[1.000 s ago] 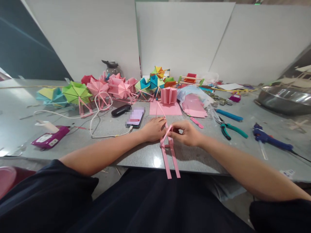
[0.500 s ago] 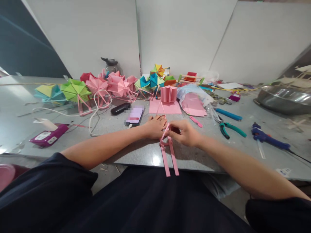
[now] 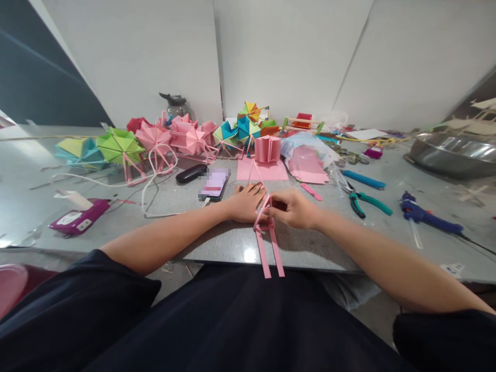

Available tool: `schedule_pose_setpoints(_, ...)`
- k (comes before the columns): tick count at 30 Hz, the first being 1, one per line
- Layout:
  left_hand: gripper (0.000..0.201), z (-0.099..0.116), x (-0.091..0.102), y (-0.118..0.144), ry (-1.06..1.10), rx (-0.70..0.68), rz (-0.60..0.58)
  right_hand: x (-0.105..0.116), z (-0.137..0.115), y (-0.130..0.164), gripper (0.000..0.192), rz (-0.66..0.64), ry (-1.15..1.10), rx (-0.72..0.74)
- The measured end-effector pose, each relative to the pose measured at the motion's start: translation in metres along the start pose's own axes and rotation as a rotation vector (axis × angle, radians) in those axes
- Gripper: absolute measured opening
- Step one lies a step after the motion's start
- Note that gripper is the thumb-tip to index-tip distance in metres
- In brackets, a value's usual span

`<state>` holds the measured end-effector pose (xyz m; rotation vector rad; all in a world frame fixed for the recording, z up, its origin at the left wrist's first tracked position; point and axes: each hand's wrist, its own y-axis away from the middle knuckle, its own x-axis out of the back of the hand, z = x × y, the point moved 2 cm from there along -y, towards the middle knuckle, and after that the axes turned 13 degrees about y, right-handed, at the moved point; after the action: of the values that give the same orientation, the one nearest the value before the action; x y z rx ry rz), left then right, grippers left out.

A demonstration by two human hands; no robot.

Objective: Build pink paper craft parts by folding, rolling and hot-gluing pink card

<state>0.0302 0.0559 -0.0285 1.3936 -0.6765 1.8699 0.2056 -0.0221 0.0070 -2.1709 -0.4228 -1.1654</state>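
A frame of flat pink strips [image 3: 264, 253] lies across the table's front part, two legs sticking out past the near edge and a pointed end showing beyond my hands. My left hand [image 3: 248, 202] rests low over its middle, fingers bent across the strips and holding them down on the table; the thumb side is partly hidden. From the other side, my right hand [image 3: 296, 207] pinches a slanted strip near the crossbar between thumb and fingers. Just behind stands a pleated pink paper piece [image 3: 267, 149] on a pink sheet [image 3: 248, 171].
Green-handled pliers [image 3: 374, 204], a blue glue gun [image 3: 430, 214] and a pink cutter [image 3: 311, 191] lie to the right. A phone [image 3: 215, 183] on a white cable and a black case [image 3: 191, 174] are left. Folded paper wheels [image 3: 120, 145] line the back; a metal bowl [image 3: 453, 155] stands far right.
The view has shifted very slightly. Both hands keep their places on the pink strip frame, with almost no visible movement.
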Motion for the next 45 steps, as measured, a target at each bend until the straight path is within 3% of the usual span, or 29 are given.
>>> schedule_pose_setpoints(12, 0.107, -0.001, -0.001, 0.002, -0.033, 0.001, -0.042, -0.004, -0.003, 0.002, 0.032, -0.008, 0.069, -0.033)
schedule_pose_setpoints(19, 0.096, -0.004, -0.003, 0.002, 0.004, 0.009, 0.032, -0.006, -0.003, 0.002, 0.02, -0.07, 0.003, -0.053)
schedule_pose_setpoints(25, 0.083, -0.01, 0.005, 0.004, 0.114, 0.138, 0.215, -0.005, 0.0, 0.0, 0.016, -0.016, 0.053, -0.058)
schedule_pose_setpoints(31, 0.039, -0.012, 0.02, 0.007, 0.25, 0.114, 0.53, -0.008, 0.012, -0.007, 0.022, 0.064, 0.103, -0.133)
schedule_pose_setpoints(35, 0.047, -0.013, 0.032, 0.012, 0.293, 0.103, 0.666, -0.004, 0.027, -0.031, 0.024, 0.138, 0.144, -0.179)
schedule_pose_setpoints(41, 0.024, -0.015, 0.05, 0.027, 0.338, 0.01, 0.998, -0.003, 0.054, -0.104, 0.015, 0.2, 0.193, -0.27)
schedule_pose_setpoints(43, 0.021, -0.015, 0.05, 0.028, 0.346, 0.001, 0.999, -0.007, 0.064, -0.124, 0.013, 0.213, 0.204, -0.332)
schedule_pose_setpoints(45, 0.02, -0.012, 0.045, 0.025, 0.299, 0.024, 0.841, -0.01, 0.073, -0.133, 0.014, 0.202, 0.211, -0.381)
